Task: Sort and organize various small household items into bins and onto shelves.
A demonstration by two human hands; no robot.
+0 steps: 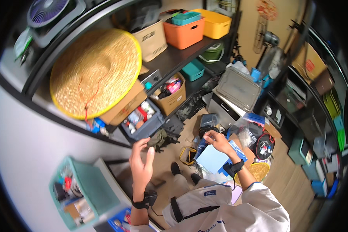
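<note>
My left hand [141, 164] is raised in the middle of the view, thumb and fingers apart, holding nothing. It is nearest to the blue-grey bin [143, 129] of bottles and small packs, and to an olive-green bag [157, 138] on the floor. My right hand [219, 142] has its fingers bent and drawn together; whether anything small is between them I cannot make out. Beneath it lies a light blue flat sheet or box [212, 159], with a dark container [208, 123] just beyond. Both wrists wear black straps.
A shelf at left carries a big straw hat [96, 73], an orange bin [183, 34] and a yellow bin [215, 25]. A grey-lidded storage box [237, 89] stands ahead. Bags and packages crowd the floor at right. A teal bin [98, 189] is at lower left.
</note>
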